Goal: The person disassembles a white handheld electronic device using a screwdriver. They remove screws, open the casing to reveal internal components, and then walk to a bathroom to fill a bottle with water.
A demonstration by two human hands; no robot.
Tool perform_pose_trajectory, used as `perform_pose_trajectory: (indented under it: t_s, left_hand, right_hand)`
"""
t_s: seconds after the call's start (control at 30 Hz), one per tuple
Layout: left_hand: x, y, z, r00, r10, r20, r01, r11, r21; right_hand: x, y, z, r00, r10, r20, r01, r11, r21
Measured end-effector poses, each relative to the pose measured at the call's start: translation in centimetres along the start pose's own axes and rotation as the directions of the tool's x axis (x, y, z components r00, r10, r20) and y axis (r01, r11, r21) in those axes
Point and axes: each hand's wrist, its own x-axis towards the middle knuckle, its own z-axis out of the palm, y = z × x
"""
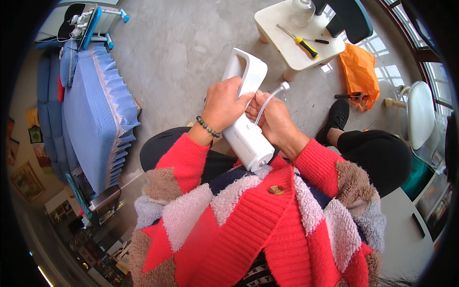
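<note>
Both hands were closed on the white handheld appliance, which lay slanted across the seated person's lap with its looped handle pointing away from the body and its round end against the red patchwork cardigan. The left hand was wrapped around the body just below the handle, fingers curled tight. The right hand pressed against the other side and pinched a thin clear tube that curved up to a small white tip. It looked like a fitting or freeing step on that tube; I judged the next move would need the left hand to brace the body firmly while the right worked the tube with a fine grip. Grey stone floor spread out ahead. A low cream stool carried a yellow-handled screwdriver and a glass jar, with an orange bag just beside it and a blue-covered bed to the left.
</note>
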Motion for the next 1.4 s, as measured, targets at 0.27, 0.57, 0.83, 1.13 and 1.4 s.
perform_pose_trajectory:
  t_s: [0.27, 0.57, 0.83, 1.13, 1.4]
  left_hand:
    - [0.1, -1.9, 0.2, 0.976, -0.190, 0.108, 0.212, 0.945, -0.251]
    - [0.3, -4.9, 0.5, 0.931, -0.262, 0.253, 0.364, 0.643, -0.674]
    - [0.5, -5.1, 0.7, 0.919, -0.317, 0.236, 0.379, 0.536, -0.754]
    - [1.0, -6.6, 1.2, 0.840, -0.471, 0.269, 0.471, 0.386, -0.793]
    - [0.7, -7.2, -1.1, 0.782, -0.577, 0.237, 0.481, 0.316, -0.818]
  right_hand:
    - [1.5, 0.8, -1.3, 1.000, -0.022, -0.010, 0.023, 0.999, 0.045]
    - [2.8, 1.0, -1.8, 1.000, 0.001, -0.020, 0.001, 0.994, 0.105]
    - [5.9, 1.8, -2.7, 0.998, 0.044, -0.043, -0.038, 0.990, 0.137]
    - [12.0, 3.9, -6.8, 0.985, 0.169, -0.021, -0.164, 0.973, 0.163]
    - [20.7, 2.9, -15.7, 0.955, 0.082, -0.285, -0.067, 0.996, 0.063]
